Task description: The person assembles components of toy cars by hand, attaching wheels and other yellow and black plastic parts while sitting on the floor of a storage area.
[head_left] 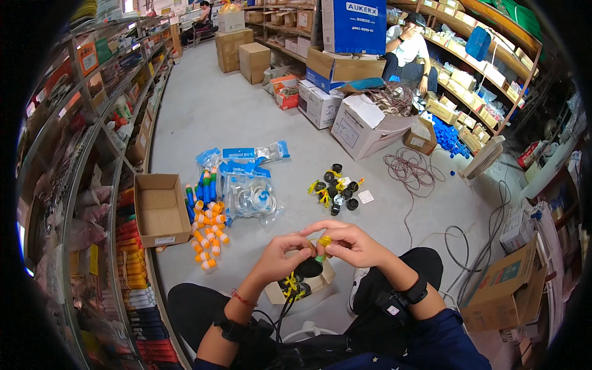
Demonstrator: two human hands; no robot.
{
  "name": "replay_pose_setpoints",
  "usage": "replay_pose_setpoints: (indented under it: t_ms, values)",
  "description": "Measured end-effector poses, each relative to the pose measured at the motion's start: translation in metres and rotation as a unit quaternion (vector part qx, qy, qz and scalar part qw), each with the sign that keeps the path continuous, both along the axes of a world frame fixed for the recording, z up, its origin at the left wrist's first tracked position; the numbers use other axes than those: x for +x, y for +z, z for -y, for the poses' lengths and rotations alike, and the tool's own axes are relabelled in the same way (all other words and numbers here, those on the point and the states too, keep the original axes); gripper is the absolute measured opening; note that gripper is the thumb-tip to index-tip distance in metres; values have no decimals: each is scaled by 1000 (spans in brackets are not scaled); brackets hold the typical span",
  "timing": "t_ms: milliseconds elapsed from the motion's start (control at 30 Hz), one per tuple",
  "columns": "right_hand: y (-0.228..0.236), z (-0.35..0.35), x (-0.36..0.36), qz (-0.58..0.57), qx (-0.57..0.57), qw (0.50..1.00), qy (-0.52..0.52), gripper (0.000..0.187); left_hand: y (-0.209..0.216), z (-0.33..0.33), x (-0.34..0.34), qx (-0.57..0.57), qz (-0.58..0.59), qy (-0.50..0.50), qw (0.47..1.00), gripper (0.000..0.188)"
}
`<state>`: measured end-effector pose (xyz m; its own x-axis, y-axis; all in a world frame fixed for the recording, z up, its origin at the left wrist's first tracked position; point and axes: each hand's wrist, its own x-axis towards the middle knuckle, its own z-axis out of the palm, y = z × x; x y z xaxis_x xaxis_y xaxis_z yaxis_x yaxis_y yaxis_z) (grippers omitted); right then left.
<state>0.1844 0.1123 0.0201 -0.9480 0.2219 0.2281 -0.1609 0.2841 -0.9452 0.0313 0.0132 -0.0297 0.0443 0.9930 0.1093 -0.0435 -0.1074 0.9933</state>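
Note:
Both hands meet over a small open cardboard box (319, 285) between my knees. My left hand (280, 256) is closed, its fingertips pinched at a black round piece (309, 267) just above the box. A yellow strip (324, 240) is pinched between the thumb and fingers of my right hand (353, 244), right beside it. How strip and piece join is hidden by the fingers. Inside the box lie several black pieces with yellow strips (293, 286). Farther ahead, a loose group of similar black round pieces with yellow strips (336, 190) rests on the floor.
Left of me are orange-and-white cylinders (209, 234), blue-and-green tubes (206, 185), bagged clear rings (254, 194) and an open carton (161, 213). Shelves (102, 160) line the left side. Cables (414, 172), a fan (484, 157), cartons (373, 123) and a seated person (408, 52) are to the right.

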Motion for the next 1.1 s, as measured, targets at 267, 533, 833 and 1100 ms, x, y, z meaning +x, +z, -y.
replay_pose_setpoints:
  t_ms: [267, 533, 833, 1100]
  values:
    - [-14, -1, -2, -1, -143, 990, -10, 11, 1, -1, 4, 14, 23, -25, 999, 10]
    - [-26, 3, -7, -30, -230, 972, -42, 24, 5, 0, 7, 12, 44, -26, 999, 14]
    - [-26, 4, -10, 4, -244, 966, -80, 19, -1, 4, 6, -56, 75, -21, 995, 16]
    - [-27, -3, -7, -37, -276, 955, -104, 29, 10, -2, 13, -114, 159, -21, 981, 23]
